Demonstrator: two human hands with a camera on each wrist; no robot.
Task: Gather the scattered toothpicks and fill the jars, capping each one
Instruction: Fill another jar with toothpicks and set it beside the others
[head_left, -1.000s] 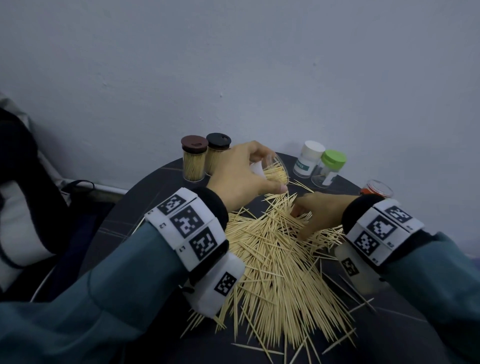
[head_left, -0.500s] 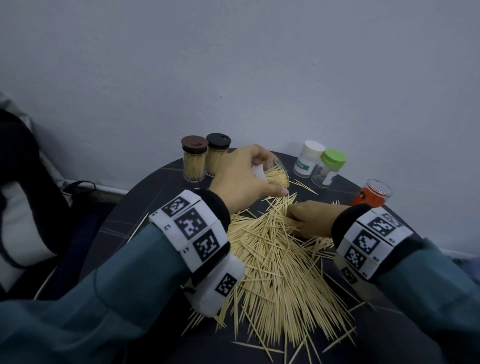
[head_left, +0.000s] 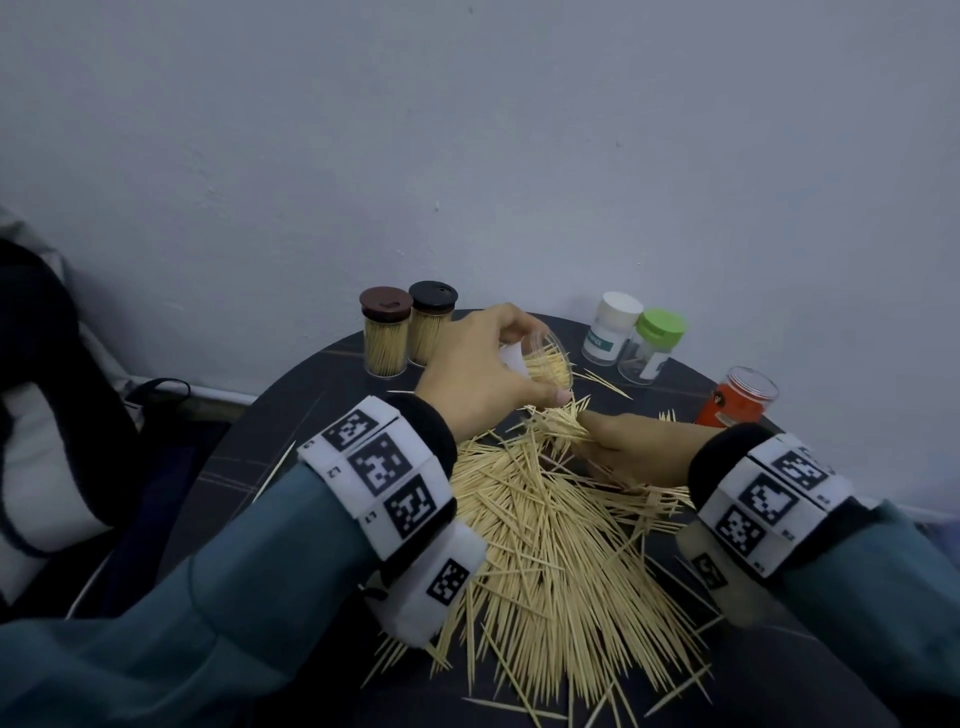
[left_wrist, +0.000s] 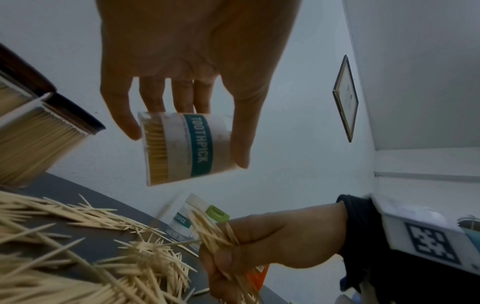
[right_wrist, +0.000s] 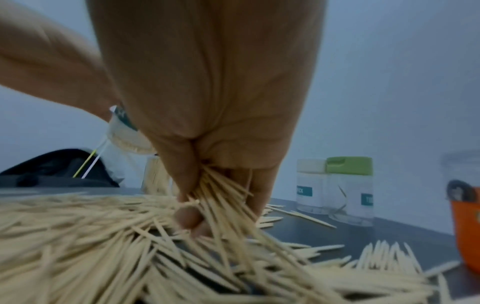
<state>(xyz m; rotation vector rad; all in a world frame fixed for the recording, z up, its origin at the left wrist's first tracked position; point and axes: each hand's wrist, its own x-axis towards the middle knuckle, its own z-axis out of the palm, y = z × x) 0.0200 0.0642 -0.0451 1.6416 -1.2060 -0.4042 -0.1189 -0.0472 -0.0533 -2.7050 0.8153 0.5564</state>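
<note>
My left hand (head_left: 483, 374) grips a clear uncapped jar (head_left: 545, 364) with a teal "TOOTHPICK" label (left_wrist: 200, 144), tilted with its mouth toward the right and partly filled with toothpicks. Just below that mouth, my right hand (head_left: 623, 452) grips a bundle of toothpicks (head_left: 558, 421) (right_wrist: 221, 193) (left_wrist: 218, 232) lifted off the big loose pile (head_left: 545, 545) on the dark round table (head_left: 270, 452). Two filled jars stand at the back left, one with a brown cap (head_left: 385, 332), one with a black cap (head_left: 431, 322).
At the back right stand a white-capped jar (head_left: 613, 327), a green-capped jar (head_left: 652, 348) that looks nearly empty, and an uncapped orange-labelled jar (head_left: 737, 400). A few stray toothpicks lie near them. A dark bag (head_left: 47, 415) sits left of the table, against the wall.
My right hand has closed on a bundle from the pile and moved left and up toward the jar's mouth. The left hand keeps the jar tilted in about the same place.
</note>
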